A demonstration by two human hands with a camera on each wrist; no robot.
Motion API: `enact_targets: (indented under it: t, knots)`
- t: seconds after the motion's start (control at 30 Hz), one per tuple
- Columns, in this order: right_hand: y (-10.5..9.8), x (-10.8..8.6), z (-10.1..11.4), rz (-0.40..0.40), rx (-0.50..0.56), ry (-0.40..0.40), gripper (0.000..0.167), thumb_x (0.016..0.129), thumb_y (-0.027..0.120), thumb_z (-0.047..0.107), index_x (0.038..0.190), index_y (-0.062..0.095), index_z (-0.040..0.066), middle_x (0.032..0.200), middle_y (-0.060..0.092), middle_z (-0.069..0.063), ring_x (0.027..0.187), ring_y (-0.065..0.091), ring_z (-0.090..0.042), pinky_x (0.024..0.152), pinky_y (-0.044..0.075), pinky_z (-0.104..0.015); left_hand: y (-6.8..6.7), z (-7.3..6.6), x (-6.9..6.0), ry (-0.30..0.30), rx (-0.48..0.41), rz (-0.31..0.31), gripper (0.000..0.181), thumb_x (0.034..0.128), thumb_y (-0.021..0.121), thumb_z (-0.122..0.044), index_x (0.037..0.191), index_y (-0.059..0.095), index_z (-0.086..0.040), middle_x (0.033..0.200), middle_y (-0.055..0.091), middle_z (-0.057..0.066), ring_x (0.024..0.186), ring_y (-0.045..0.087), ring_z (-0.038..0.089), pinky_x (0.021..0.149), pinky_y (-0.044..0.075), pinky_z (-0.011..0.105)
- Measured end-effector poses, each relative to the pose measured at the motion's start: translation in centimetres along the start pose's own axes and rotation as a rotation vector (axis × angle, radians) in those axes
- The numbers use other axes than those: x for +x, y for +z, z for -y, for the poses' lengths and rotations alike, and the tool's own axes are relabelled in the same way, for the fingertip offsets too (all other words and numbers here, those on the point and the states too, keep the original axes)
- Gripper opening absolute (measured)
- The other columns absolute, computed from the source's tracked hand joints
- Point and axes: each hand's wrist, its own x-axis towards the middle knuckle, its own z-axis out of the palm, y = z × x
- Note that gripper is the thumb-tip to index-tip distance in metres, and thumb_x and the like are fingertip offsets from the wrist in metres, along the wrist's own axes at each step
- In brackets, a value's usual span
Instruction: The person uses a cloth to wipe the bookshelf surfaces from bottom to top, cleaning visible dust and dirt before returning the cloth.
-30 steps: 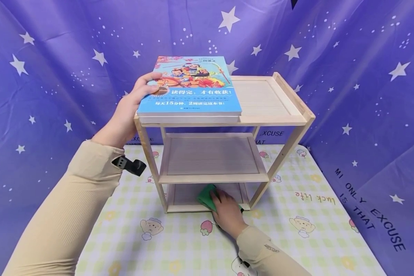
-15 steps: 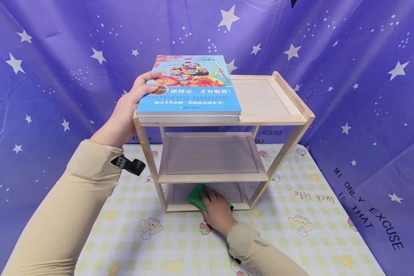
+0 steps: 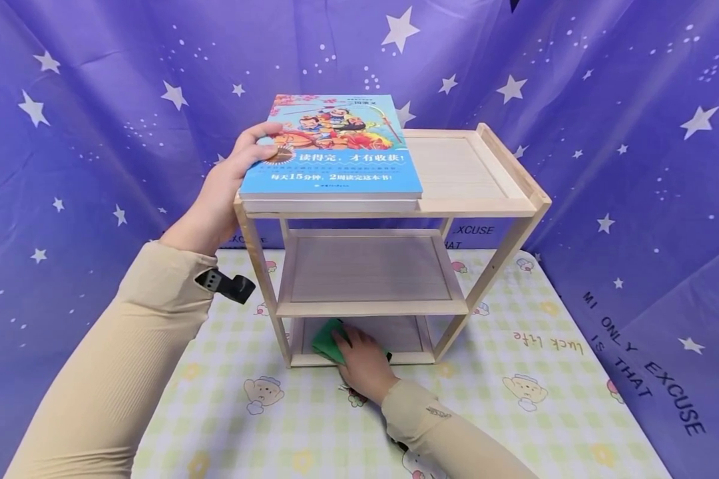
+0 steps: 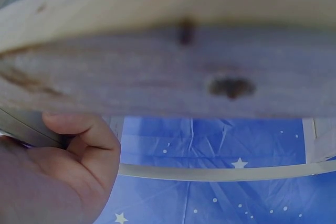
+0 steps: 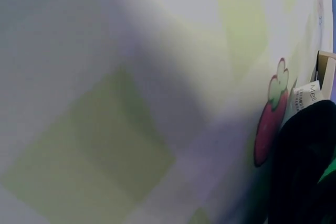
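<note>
A light wooden three-tier shelf (image 3: 371,308) stands upright. On the left of its top board lie stacked books (image 3: 335,156), the upper one blue with cartoon riders. My left hand (image 3: 224,183) grips the left side of the stack and the shelf's end, thumb over the cover; the left wrist view shows the hand (image 4: 79,166) beside a wooden board (image 4: 157,77). On the bottom board, towards its left, my right hand (image 3: 362,359) holds a green cloth (image 3: 328,340) with its fingers over it. In the right wrist view dark cloth with a white tag (image 5: 307,95) shows at the right edge.
The table has a green-and-white checked cloth (image 3: 479,412) with cartoon prints. Purple curtains (image 3: 623,166) with white stars hang behind and at both sides. A black strap (image 3: 224,286) is on my left wrist.
My right hand and the green cloth have moved left along the bottom board, from its middle towards its left end. The left hand, books and shelf have stayed in place.
</note>
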Motion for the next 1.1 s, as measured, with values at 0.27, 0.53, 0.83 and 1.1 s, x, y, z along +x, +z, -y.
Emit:
enact_targets:
  t: [0.27,0.53,0.83,1.1]
  knots:
    - [-0.3,1.0,0.9,0.046,0.019,-0.027,0.051,0.095,0.064,0.034,0.139,0.055,0.010,0.135,0.057,-0.016,0.117,0.062,-0.030,0.097,0.051,-0.039,0.0,-0.1,0.0,-0.002,0.000,-0.014,0.042,0.1005,0.045,-0.032,0.143,0.040,-0.034,0.160,0.022,0.000,0.142,0.031,0.029,0.117,0.024,0.047]
    - [-0.2,1.8,1.3,0.068,0.044,-0.047,0.049,0.095,0.065,0.031,0.139,0.055,0.011,0.136,0.057,-0.016,0.118,0.061,-0.030,0.099,0.050,-0.038,0.0,0.0,0.0,0.003,-0.001,-0.005,0.043,0.1004,0.045,-0.032,0.143,0.040,-0.034,0.159,0.022,0.001,0.141,0.031,0.029,0.116,0.025,0.047]
    - [-0.7,2.1,1.2,0.157,0.048,-0.133,0.054,0.091,0.065,0.014,0.143,0.051,0.016,0.144,0.052,-0.011,0.127,0.055,-0.026,0.102,0.048,-0.034,0.2,0.1,0.2,0.014,-0.017,0.005,0.042,0.1013,0.043,-0.029,0.143,0.039,-0.031,0.155,0.029,0.004,0.140,0.035,0.028,0.115,0.027,0.045]
    - [-0.8,2.1,1.1,0.188,0.107,-0.187,0.051,0.095,0.060,0.014,0.145,0.050,0.018,0.146,0.051,-0.010,0.127,0.056,-0.026,0.106,0.045,-0.035,0.1,0.0,0.1,0.006,-0.007,-0.008,0.043,0.1005,0.044,-0.030,0.143,0.040,-0.032,0.159,0.022,0.001,0.142,0.032,0.028,0.117,0.025,0.047]
